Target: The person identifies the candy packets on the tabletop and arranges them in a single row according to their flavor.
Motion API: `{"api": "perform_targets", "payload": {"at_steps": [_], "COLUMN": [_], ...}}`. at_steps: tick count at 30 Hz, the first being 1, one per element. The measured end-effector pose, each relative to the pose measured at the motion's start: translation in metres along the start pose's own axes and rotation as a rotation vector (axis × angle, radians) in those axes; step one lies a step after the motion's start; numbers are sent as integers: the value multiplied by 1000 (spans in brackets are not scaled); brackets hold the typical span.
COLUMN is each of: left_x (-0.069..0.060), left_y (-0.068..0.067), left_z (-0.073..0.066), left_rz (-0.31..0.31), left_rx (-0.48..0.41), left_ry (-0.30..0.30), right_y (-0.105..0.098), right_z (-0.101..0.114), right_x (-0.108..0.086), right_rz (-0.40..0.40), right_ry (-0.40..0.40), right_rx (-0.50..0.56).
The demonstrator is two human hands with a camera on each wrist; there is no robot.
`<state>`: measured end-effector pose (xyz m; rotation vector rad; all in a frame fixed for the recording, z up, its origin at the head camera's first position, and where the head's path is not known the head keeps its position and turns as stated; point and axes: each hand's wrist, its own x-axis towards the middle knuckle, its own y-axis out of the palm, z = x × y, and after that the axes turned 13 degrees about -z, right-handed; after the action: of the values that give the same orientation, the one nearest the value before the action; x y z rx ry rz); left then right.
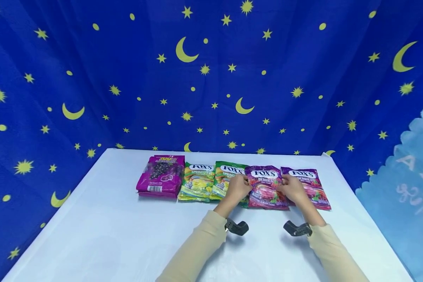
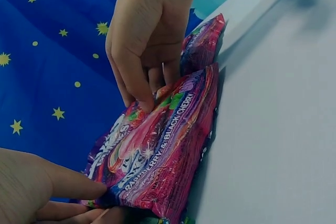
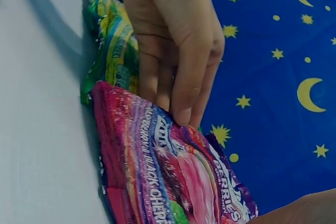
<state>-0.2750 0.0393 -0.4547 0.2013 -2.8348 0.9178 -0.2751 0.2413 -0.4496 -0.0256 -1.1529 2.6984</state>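
Gripping one berries bag [image 1: 265,192], left hand [image 1: 237,188] pinches its left edge, right hand [image 1: 293,189] its right edge; second berries bag [image 1: 315,189] lies right.

On my head feed I'm counting two Fox's Berries candy bags [image 1: 266,192] at four o'clock, two Fox's Spring Tea bags [image 1: 196,185] near six, and at eight a grape-print pack [image 1: 161,174], possibly doubled; two hands [image 1: 238,188] and two black wrist brackets [image 1: 237,227] are showing.
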Motion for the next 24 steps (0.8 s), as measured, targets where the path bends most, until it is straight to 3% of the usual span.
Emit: {"api": "perform_targets", "payload": {"at_steps": [9, 24], "left_x": [2, 1], "left_y": [-1, 0], "left_z": [1, -1], "left_rz": [16, 20], "left_rx": [69, 76], "left_ry": [61, 55], "right_y": [6, 8], "right_z": [7, 9], "right_x": [-2, -3], "right_rz": [-64, -119], "right_ry": [-44, -68], "right_rx": [-100, -182]}}
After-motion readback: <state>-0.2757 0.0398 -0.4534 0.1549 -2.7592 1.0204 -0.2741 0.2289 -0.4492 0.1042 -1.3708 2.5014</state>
